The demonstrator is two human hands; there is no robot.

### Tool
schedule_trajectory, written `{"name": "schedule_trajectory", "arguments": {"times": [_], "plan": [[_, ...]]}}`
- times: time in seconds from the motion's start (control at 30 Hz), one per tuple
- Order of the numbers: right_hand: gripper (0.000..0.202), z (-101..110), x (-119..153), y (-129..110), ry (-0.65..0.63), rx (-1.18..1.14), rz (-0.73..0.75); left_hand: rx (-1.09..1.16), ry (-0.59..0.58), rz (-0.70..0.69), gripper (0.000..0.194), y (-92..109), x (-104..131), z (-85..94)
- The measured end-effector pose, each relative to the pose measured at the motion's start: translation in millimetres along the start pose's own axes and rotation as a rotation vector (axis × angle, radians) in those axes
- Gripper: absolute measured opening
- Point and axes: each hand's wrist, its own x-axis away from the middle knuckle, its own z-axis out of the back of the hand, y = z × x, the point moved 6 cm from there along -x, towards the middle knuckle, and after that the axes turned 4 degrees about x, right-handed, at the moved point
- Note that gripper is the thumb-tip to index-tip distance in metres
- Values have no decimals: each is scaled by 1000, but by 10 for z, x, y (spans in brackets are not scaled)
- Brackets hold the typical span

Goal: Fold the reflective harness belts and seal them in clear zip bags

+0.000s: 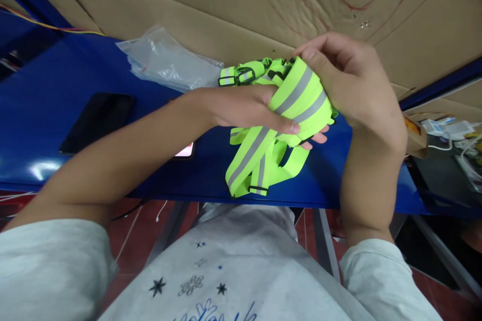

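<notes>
A brown sheet (188,2) is spanning the upper part of the frame, and below it a blue table (211,170) is stretching across the middle. A pale printed shirt (263,266) is filling the bottom centre. Just right of centre, above the table, a bundle of neon yellow-green strap (301,103) with grey stripes is being held; its long axis is running diagonally, from the lower left up to the upper right, and the stripes on its wrapped part are following that slant. One buckled portion is pointing toward the left of the frame, while loose loops are hanging toward the bottom. The bundle is being clamped by the left hand (256,108), with the thumb being laid across the front and fingertips showing beyond the lower right side. The upper edge is being met by the thumb and fingers of the right hand (350,75), bent over from the right; whether they are pinching it cannot be told. Clear plastic bags (169,62) are lying left of the bundle, near the sheet. A dark flat device (98,123) is resting farther left, and a lit screen (185,151) is being partly hidden by the left forearm. A black buckle (258,189) is crossing a strap at the lower end.
</notes>
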Motion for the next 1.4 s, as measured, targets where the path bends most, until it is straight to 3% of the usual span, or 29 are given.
{"name": "schedule_trajectory", "arguments": {"times": [0.07,0.2,0.27,0.37,0.5,0.6,0.7,0.83,0.93,1.07,1.13,1.2,1.3,1.4], "plan": [[41,-15,49,-87,-54,113,44,2,-29,54,34,-13,-6,-27],[45,-163,160,-228,-344,317,141,40,-28,177,28,-117,12,-24],[45,-196,159,-248,-379,343,169,104,-12,202,30,-165,25,-28],[34,-183,87,-224,-297,264,150,257,3,187,33,-187,13,-65],[39,-153,20,-132,-224,151,55,351,-116,153,34,-149,-39,-154],[42,-110,19,-151,-196,158,103,281,-161,191,39,-182,-43,-150],[41,31,30,-227,-7,188,174,177,-161,260,55,-281,-21,-129],[49,111,54,-247,146,20,68,82,-131,204,49,-296,-18,-136],[53,78,49,-232,141,-190,32,-15,-20,113,37,-182,-25,-104],[41,-22,-31,-61,-50,-391,-18,-55,-129,196,27,-93,2,-207],[31,-54,-77,64,-108,-447,-73,-73,-106,197,26,-58,5,-201],[20,-32,-111,113,-65,-392,-47,-86,-78,189,24,-56,3,-180],[12,51,-88,21,97,-102,73,-84,-109,202,25,-120,-2,-174],[33,34,-7,-120,75,225,129,-85,-113,203,29,-179,-11,-155]]}}
